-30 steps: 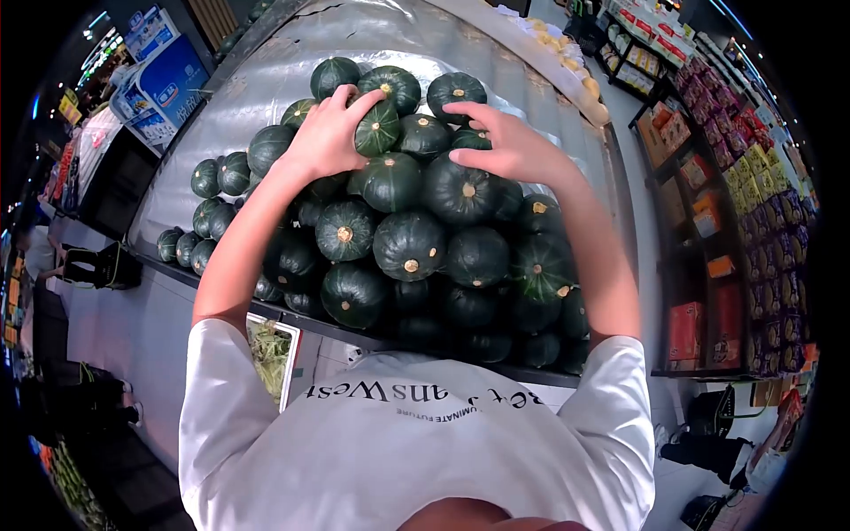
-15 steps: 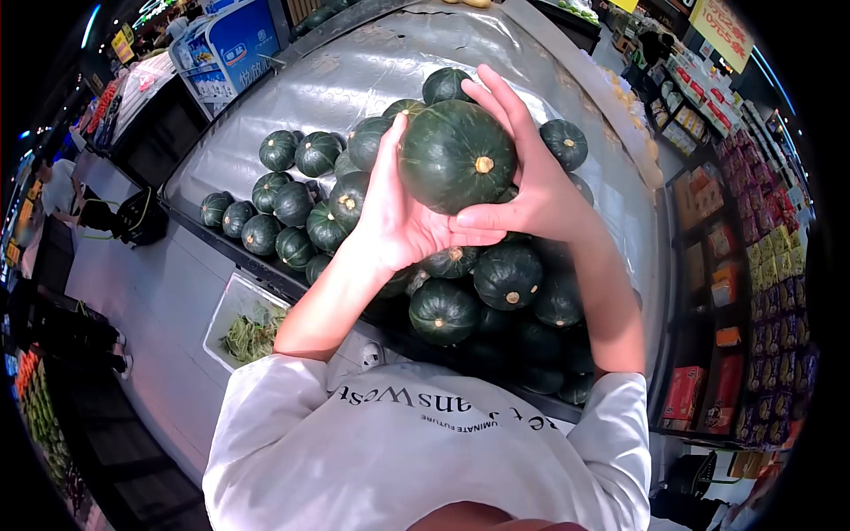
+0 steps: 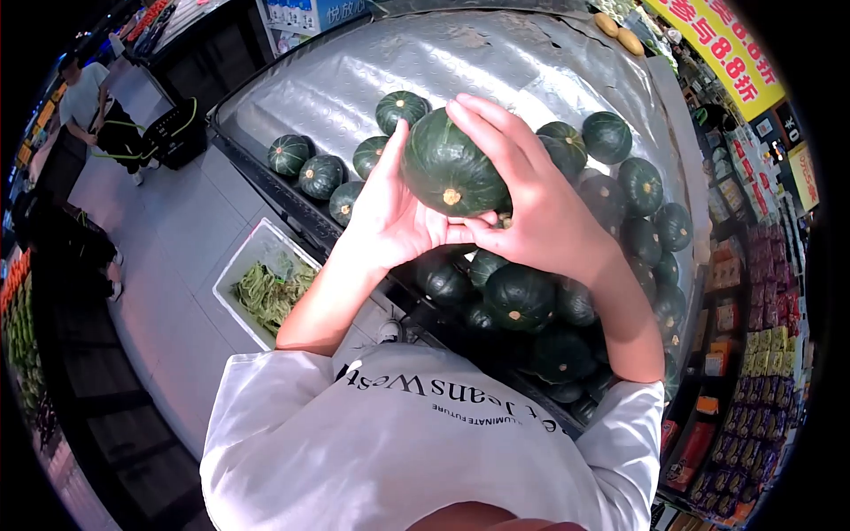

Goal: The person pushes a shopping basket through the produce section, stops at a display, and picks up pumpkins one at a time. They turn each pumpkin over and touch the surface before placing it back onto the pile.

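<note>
Above the silver-lined surface [image 3: 425, 53], one dark green pumpkin [image 3: 449, 168] is held between two hands, its pale stem end turned toward the wearer. Left hand [image 3: 390, 212]: half open, palm cupped along the left and lower side. Right hand [image 3: 544, 195]: curved wide over the right side, fingers spread up and around it. Finger contact underneath is partly hidden; how firm the hold is cannot be told.

Surroundings: loose pumpkins [image 3: 520, 296] lie heaped below and right of the hands; a smaller one [image 3: 402, 112] sits just beyond. Left of the surface, a white crate [image 3: 232, 258] holds leafy greens [image 3: 270, 301]. Farther left, another person [image 3: 84, 97] stands near a black basket [image 3: 181, 133].

Risks, as judged: the rind looks smooth and the shape round, so uneven pressure from the palms could let it roll out. A drop could bruise it or set neighbours in the heap rolling. Near the dark edge [image 3: 292, 215], a dislodged pumpkin could reach the floor or crate.
</note>
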